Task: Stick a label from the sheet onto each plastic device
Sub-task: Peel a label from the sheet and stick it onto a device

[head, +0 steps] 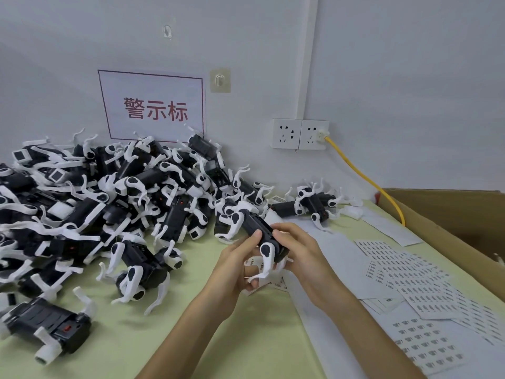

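Well, on the head view I see both hands brought together over the pale green table (pixel 117 351), clamped on one black-and-white held device (pixel 259 231); the left hand (pixel 237 259) grips it from below with the thumb laid on its black body, and the right hand (pixel 299 248) curls its fingers round the nearer end, fingertips pressed to the body just beside that thumb; the device lies tilted, its far end pointing up and away to the left, its white legs hanging down between the two palms; whether a label sits under the fingertips I cannot tell; a scrap of printed paper (pixel 279 285) shows just below the hands; to my left a big heap of like devices (pixel 95 203) rests against the wall; a stray device (pixel 46 328) lies apart at the near left, and a small cluster (pixel 311 205) sits at the back below the wall sockets (pixel 300 134); the label sheets (pixel 415 285) lie overlapping on the right side of the table, beside the right forearm, near larger white backing sheets (pixel 341 258); a cardboard box (pixel 451 214) stands at the far right; a yellow cable (pixel 366 177) runs from the sockets down to the box edge; a sign with red characters (pixel 153 105) and an adhesive hook (pixel 220 80) are on the wall.
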Tool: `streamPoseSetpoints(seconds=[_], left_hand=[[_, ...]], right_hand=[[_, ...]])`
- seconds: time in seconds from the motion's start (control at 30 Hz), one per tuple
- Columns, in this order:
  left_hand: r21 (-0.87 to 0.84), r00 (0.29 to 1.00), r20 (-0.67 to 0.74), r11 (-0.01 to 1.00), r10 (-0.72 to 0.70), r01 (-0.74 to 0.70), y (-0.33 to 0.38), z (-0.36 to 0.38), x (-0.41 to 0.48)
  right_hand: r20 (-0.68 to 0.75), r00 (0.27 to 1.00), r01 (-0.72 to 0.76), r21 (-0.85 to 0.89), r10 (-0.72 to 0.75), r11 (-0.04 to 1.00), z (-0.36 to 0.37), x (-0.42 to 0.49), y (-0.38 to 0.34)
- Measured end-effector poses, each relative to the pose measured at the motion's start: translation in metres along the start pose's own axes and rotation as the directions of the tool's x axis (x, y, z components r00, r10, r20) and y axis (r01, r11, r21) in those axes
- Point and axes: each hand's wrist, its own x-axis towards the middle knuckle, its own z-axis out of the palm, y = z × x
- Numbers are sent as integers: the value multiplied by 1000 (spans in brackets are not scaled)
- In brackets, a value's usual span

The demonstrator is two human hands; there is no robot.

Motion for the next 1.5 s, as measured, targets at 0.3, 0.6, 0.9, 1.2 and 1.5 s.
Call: streamPoseSetpoints(seconds=[0.3, 0.6, 0.9, 1.2, 1.5], left_hand=[[-282, 932, -362, 954, -8, -102, 8, -17, 3], [-258, 940, -340, 962, 1, -94, 10, -15, -1], [-275, 989, -134, 957, 55, -90, 10, -14, -4], [-203, 992, -10, 971, 126, -126, 7, -15, -1], [-183, 991, 12, 975, 134, -130, 5, -11, 0]], right_hand=[[-243, 957, -103, -794, -157, 600, -12, 8, 23], [-319, 947, -187, -640, -36, 746, -11, 12, 30], [-123, 958, 158, -531, -260, 832, -8, 10, 21], [-105, 934, 235, -539, -341, 809, -4, 10, 22], [-104, 874, 301, -652, -475, 696, -5, 7, 17]])
